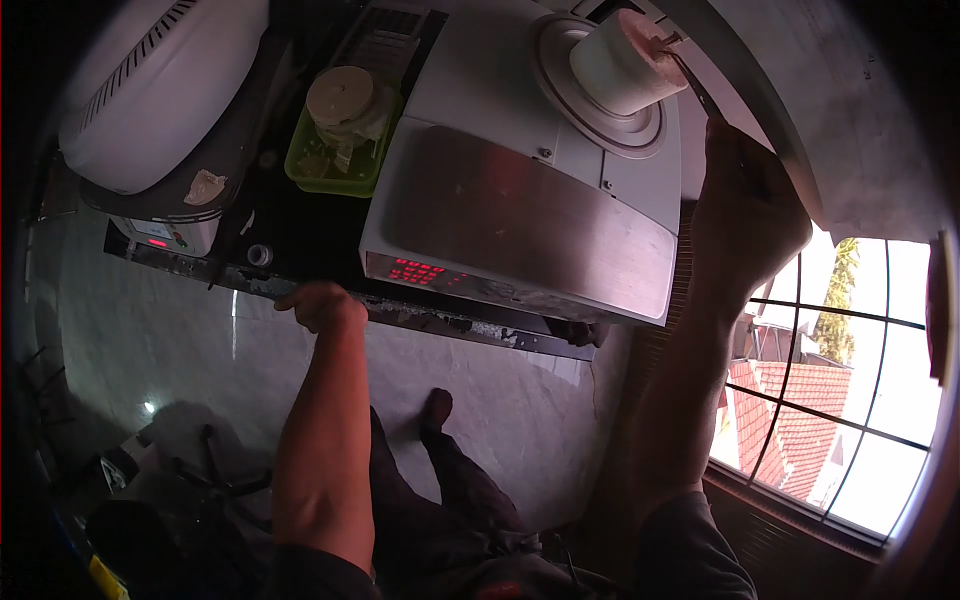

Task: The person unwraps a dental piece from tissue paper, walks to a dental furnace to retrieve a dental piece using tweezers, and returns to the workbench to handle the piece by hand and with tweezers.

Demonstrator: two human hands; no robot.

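Observation:
My right hand (745, 205) is closed round a thin dark metal tool (695, 85), perhaps tweezers. The tool's tip reaches a small piece at the pinkish top of a white cylinder (625, 65). That cylinder stands on a round ringed plate (560, 65) on top of a grey machine (535, 220) with red lit digits on its front. My left hand (325, 305) lies at the table's front edge, its fingers curled; whether anything is in them is hidden.
A green tray (335, 185) holds a jar with a round lid (340, 95). At the left stands a scale (160, 235) under a large white housing (165, 90). A small white cap (260, 255) lies near the table edge. A barred window (830, 380) is at the right.

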